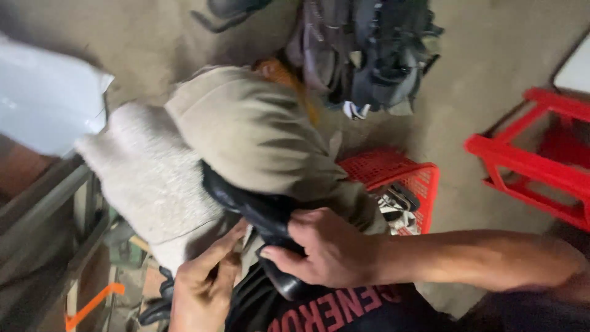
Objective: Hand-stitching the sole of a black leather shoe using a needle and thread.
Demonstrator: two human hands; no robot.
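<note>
The right hand (329,249) was clenched on a black rubbery strap (258,215) that curved out from under a khaki fabric-covered form (258,132), just above the person's lap. The left hand (206,286) pinched the same strap lower down, beside a pale woven piece (144,175). By the look of it, the step in hand was fitting or pulling that strap around the covered form; any further pull would have called for a firm grip from both hands. A red plastic basket (399,175) sat on the concrete floor (479,74) behind, a red stool (541,160) well apart.
</note>
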